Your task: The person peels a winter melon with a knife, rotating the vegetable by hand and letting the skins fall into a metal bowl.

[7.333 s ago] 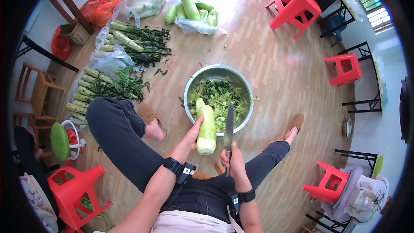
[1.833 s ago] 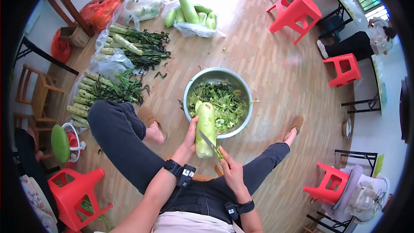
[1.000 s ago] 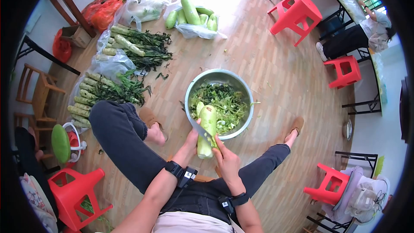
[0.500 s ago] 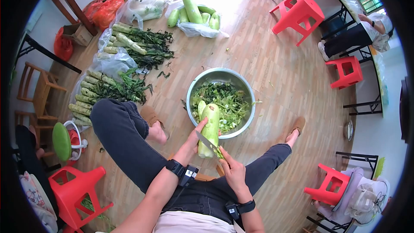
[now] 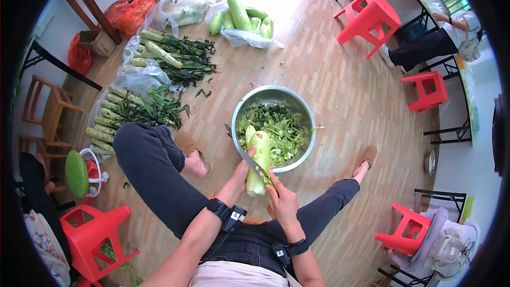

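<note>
A long, pale green gourd is upright in view, in front of my lap, with its far end over the metal basin. My left hand is closed around its left side. In my right hand, which is closed at the gourd's near right side, is a knife. Its blade lies slantwise across the gourd, and the right hand covers the handle. Chopped greens fill much of the basin, and another pale green piece shows beside the gourd's far end.
Leafy stalks lie on plastic at the left. Several more gourds rest in a bag farther back. Red stools stand around the wooden floor. Another person stands by a table at the far right.
The knife and my right hand have moved a little away from me along the gourd. At the far right, the other person's foot has shifted left. The whole view has moved slightly.
</note>
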The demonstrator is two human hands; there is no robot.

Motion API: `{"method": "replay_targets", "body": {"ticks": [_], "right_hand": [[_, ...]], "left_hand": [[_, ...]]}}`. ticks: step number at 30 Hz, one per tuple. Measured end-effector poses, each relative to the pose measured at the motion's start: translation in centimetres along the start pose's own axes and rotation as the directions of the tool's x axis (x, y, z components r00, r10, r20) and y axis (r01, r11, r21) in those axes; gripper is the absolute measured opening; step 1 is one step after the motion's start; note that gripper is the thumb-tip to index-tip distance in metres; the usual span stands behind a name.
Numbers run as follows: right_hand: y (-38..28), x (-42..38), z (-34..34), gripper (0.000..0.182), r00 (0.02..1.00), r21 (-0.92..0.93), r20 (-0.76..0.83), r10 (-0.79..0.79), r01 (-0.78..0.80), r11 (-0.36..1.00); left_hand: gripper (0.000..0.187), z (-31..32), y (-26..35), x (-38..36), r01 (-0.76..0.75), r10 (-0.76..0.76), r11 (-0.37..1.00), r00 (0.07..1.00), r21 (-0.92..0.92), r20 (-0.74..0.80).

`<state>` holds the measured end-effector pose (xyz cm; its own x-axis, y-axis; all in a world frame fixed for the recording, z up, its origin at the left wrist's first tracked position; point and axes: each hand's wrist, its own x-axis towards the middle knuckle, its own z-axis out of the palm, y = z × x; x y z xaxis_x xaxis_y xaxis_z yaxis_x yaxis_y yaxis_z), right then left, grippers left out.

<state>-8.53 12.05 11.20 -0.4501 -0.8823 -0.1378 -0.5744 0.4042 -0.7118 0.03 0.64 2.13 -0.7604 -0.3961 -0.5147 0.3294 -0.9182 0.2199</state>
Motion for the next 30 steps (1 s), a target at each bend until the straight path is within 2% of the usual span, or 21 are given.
{"method": "replay_targets", "body": {"ticks": [3,5,6,7,8,10,12,13,15,16,18,21,22,24,28,30], "right_hand": [[0.4,0.4,0.8,0.037,1.000,0.030,-0.011,0.018,-0.017,0.999],[1.3,0.9,1.8,0.035,0.990,0.135,-0.005,0.144,-0.142,0.981],[2.0,1.1,2.0,0.035,0.990,0.137,-0.005,0.144,-0.141,0.980],[2.7,1.4,2.1,0.035,0.967,0.454,0.074,0.243,-0.250,0.855],[3.3,1.4,2.3,0.035,0.933,0.705,0.186,0.307,-0.344,0.620],[2.2,0.5,1.2,0.035,0.925,0.697,0.170,0.340,-0.357,0.622],[2.1,-0.7,-0.3,0.035,0.943,0.578,0.175,0.283,-0.331,0.746],[2.1,-1.3,-0.7,0.035,0.942,0.576,0.175,0.285,-0.333,0.747],[2.0,-2.1,-1.3,0.036,0.977,0.284,0.156,0.147,-0.187,0.941],[1.8,-2.2,-1.7,0.036,0.977,0.283,0.157,0.145,-0.185,0.941],[1.6,-2.6,-2.5,0.038,0.989,0.061,0.125,0.074,-0.082,0.995],[1.0,-2.4,-3.2,0.038,0.989,-0.039,0.148,0.020,-0.015,0.999],[1.2,-2.4,-2.9,0.038,0.989,-0.039,0.149,0.022,-0.016,0.999],[1.6,-2.2,-2.0,0.039,0.996,-0.041,0.052,-0.075,0.077,0.996],[1.5,-1.8,-0.9,0.040,0.998,-0.035,0.044,-0.052,0.054,0.998],[1.4,-1.6,-0.5,0.041,0.998,-0.019,-0.015,-0.062,0.062,0.998]], "left_hand": [[0.062,-0.5,0.0,0.3,-0.008,0.009,1.000,0.998,0.026,-0.060],[0.061,-0.2,-0.2,0.3,-0.048,0.046,0.999,0.995,-0.025,-0.087],[0.061,0.1,-0.2,0.3,-0.049,0.047,0.999,0.995,-0.023,-0.087],[0.061,0.4,-0.2,0.3,-0.047,0.049,0.999,0.995,0.028,-0.089],[0.060,0.5,-0.1,0.2,-0.045,0.052,0.996,0.994,0.076,-0.094],[0.063,0.1,0.2,0.3,-0.022,0.029,0.997,0.995,0.075,-0.093],[0.067,0.2,0.8,0.1,-0.030,0.041,0.996,0.991,0.088,-0.127],[0.071,0.3,0.8,0.3,-0.057,0.065,0.997,0.986,0.060,-0.153],[0.068,0.8,1.0,-0.2,-0.068,0.073,0.997,0.988,0.036,-0.137],[0.066,1.1,1.2,-0.3,-0.083,0.084,0.996,0.989,0.013,-0.118],[0.066,0.8,1.3,-0.1,-0.047,0.046,0.999,0.995,-0.011,-0.094],[0.065,1.0,1.3,-0.5,0.004,-0.004,1.000,0.998,0.000,-0.063],[0.064,1.1,1.3,-0.7,0.006,-0.005,1.000,0.998,0.027,-0.059],[0.064,1.1,1.1,-0.6,0.011,-0.010,1.000,0.998,0.010,-0.066],[0.065,1.3,0.9,-0.8,-0.011,0.015,0.999,0.996,0.047,-0.089],[0.064,1.0,0.8,-0.6,-0.001,0.007,0.998,0.996,0.057,-0.093]]}}
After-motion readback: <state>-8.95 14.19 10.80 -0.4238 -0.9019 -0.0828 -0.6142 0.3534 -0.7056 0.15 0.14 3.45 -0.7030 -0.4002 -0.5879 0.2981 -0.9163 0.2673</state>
